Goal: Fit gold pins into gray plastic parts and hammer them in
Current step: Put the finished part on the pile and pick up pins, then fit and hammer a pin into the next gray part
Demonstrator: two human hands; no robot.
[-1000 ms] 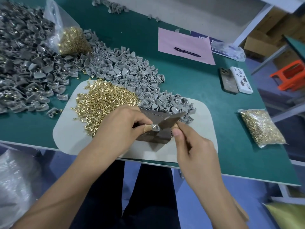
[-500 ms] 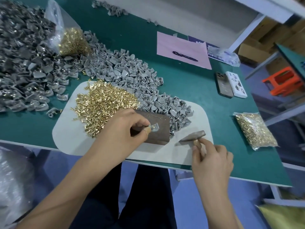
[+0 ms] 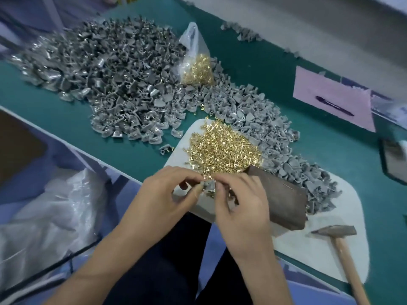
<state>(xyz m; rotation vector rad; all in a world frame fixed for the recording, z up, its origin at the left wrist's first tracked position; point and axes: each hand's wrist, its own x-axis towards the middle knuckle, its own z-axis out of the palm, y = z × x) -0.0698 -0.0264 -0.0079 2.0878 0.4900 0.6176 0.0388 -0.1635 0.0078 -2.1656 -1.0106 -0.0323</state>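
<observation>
I've let go of the hammer (image 3: 339,241); it lies on the white mat (image 3: 312,245) at my right, so the last part is driven and I'm on to fitting the next. Both hands are curled together over the mat's near edge: my left hand (image 3: 163,201) pinches a gray plastic part (image 3: 208,187), and my right hand (image 3: 240,208) pinches at a gold pin (image 3: 207,177) on it. Just beyond sit the brown block (image 3: 284,201) and loose pin pile (image 3: 222,148), then the gray parts heaped across the tabletop (image 3: 44,111).
</observation>
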